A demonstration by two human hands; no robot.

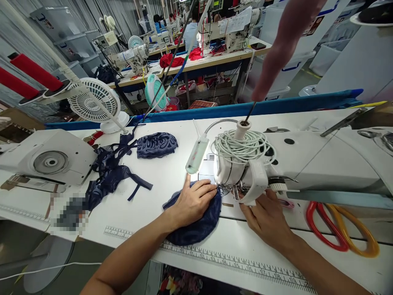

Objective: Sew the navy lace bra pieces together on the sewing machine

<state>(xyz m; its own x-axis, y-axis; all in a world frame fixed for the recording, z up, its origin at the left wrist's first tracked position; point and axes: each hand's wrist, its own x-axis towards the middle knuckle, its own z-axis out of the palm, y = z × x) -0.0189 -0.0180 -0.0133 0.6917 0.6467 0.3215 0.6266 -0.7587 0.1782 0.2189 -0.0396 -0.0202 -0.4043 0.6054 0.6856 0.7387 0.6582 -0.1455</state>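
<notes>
Navy fabric piece (192, 235) lies on the white sewing table (245, 241), its upper right edge at the metal foot parts of the sewing machine (259, 180). The person's left hand (193, 203) is spread flat over it, pressing without clenching; the right hand (265, 215) reaches beneath the machine's head, fingertips partly hidden, so whether it grips anything cannot be told. A ruler scale (233, 262) runs along the table's near edge, and scissors (342, 246) with red and orange handles lie to the right. Behind the left hand, a small lamp (197, 155) hangs beside the machine, which carries a coil of pale cord (242, 145). Tangled navy straps and lace (107, 180) lie farther left, near a patterned navy piece (157, 145). A white fan (93, 100) stands at the far edge, where blue cloth (276, 105) runs across. Beyond, another worktable (196, 65) bears sewing machines and red fabric (170, 60), with a person in pale blue (190, 32) farther back. As for containers, translucent bins (276, 69) stand at right and lidded grey bins (57, 24) are stacked at far left; their contents cannot be made out.
</notes>
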